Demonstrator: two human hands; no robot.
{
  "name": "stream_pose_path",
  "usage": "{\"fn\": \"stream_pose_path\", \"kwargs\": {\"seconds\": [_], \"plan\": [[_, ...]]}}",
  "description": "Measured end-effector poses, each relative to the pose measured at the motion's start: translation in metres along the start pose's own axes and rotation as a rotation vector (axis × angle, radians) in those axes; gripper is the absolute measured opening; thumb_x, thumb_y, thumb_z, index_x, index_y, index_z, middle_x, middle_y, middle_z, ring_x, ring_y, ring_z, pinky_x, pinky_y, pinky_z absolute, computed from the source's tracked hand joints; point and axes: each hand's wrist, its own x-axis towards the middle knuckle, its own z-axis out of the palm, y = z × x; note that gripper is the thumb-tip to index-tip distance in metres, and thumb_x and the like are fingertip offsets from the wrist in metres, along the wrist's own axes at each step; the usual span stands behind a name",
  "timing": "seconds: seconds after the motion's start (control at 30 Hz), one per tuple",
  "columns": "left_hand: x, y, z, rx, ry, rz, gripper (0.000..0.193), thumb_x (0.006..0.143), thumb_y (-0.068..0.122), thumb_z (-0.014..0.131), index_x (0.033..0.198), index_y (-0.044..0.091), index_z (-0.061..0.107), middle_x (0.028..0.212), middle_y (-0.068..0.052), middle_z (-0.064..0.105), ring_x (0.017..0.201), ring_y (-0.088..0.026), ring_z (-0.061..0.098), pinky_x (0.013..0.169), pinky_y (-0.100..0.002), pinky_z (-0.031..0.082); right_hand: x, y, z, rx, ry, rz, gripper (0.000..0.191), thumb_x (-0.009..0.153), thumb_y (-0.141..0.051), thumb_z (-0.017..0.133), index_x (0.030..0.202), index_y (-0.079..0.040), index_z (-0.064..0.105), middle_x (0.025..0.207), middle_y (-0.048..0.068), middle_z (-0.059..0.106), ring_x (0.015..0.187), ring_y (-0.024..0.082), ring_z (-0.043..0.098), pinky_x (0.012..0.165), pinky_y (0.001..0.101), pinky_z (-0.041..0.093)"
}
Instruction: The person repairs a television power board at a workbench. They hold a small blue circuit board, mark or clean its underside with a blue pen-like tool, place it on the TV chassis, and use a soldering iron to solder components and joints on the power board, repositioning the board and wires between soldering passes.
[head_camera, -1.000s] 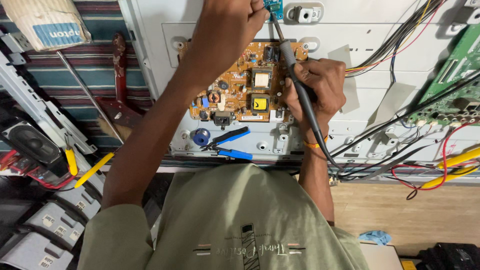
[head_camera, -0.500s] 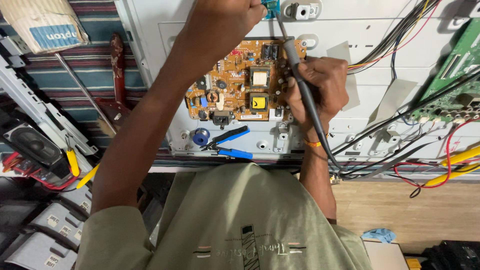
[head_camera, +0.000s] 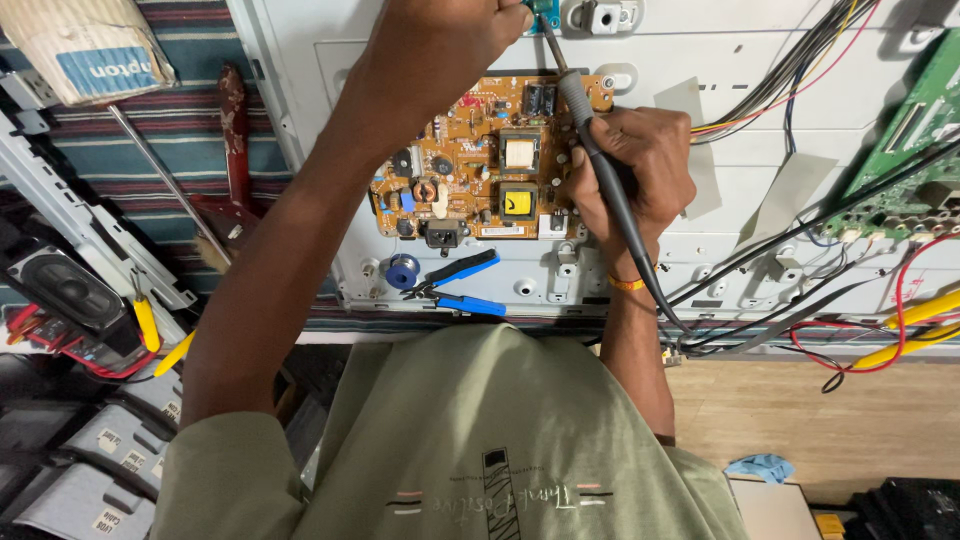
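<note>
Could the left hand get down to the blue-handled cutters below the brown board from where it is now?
Probably yes. The left hand is up at the top edge of the brown board, while the blue-handled cutters lie uncovered on the white panel just below it. Only its own forearm crosses nearby; nothing covers the handles.

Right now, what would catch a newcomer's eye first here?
The orange-brown circuit board in the middle, mounted on a white metal panel. The right hand holds a dark soldering iron at the board's right edge, while the left hand reaches to the panel's top. Below the board lie blue-handled cutters.
</note>
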Motion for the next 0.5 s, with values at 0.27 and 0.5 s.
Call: {"fn": "stream_pose_path", "kwargs": {"seconds": [0.27,0.5], "plan": [[-0.0014,0.0004,0.0002,-0.06,0.011,-0.033,0.004,0.102,0.003,0.074,0.101,0.0,0.071,0.082,-0.007,0.069,0.069,-0.017,0.07,0.062,-0.027,0.057,-0.0008,-0.0042,-0.0021,0.016,-0.018,0.021,0.017,0.092,0.002,0.078,0.103,-0.001,0.066,0.105,0.012,0.07,0.102,0.028,0.064,0.091,0.037,0.051],[0.0,0.0027,-0.0022,-0.075,0.0,-0.042,0.004,0.102,0.004,0.074,0.103,0.0,0.071,0.083,-0.007,0.069,0.071,-0.018,0.069,0.064,-0.029,0.056,0.0002,-0.001,-0.0003,-0.006,-0.014,0.0,0.017,0.091,0.001,0.079,0.102,-0.001,0.066,0.104,0.012,0.07,0.101,0.028,0.064,0.089,0.0368,0.051]]}}
